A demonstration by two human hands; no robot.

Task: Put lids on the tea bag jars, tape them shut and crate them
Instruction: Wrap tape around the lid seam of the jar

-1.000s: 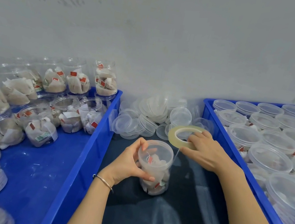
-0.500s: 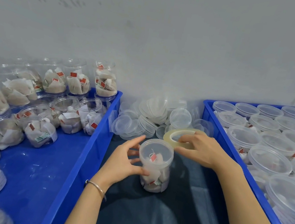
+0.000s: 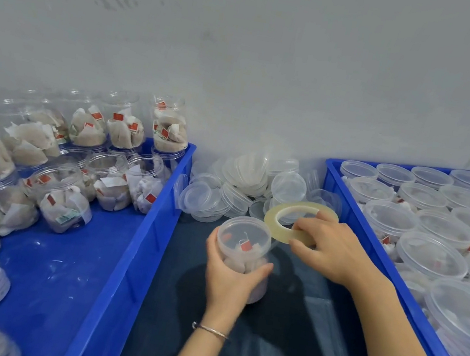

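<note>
A clear plastic jar of tea bags (image 3: 243, 243) with a clear lid on it stands on the dark surface between the two crates. My left hand (image 3: 231, 273) grips its side from the front, thumb on the right, fingers round the left. My right hand (image 3: 329, 249) pinches a roll of clear yellowish tape (image 3: 292, 220), which it holds tilted against the jar's upper right rim. A heap of loose clear lids (image 3: 235, 184) lies behind the jar by the wall.
The blue crate on the left (image 3: 134, 254) holds several open jars of tea bags (image 3: 66, 205). Several lidded jars (image 3: 429, 257) fill the blue crate on the right (image 3: 372, 241). A grey wall closes the back.
My left hand has gone from touching the jar with spread fingers to gripping it from the front. The tape roll in my right hand has come closer to the jar's rim.
</note>
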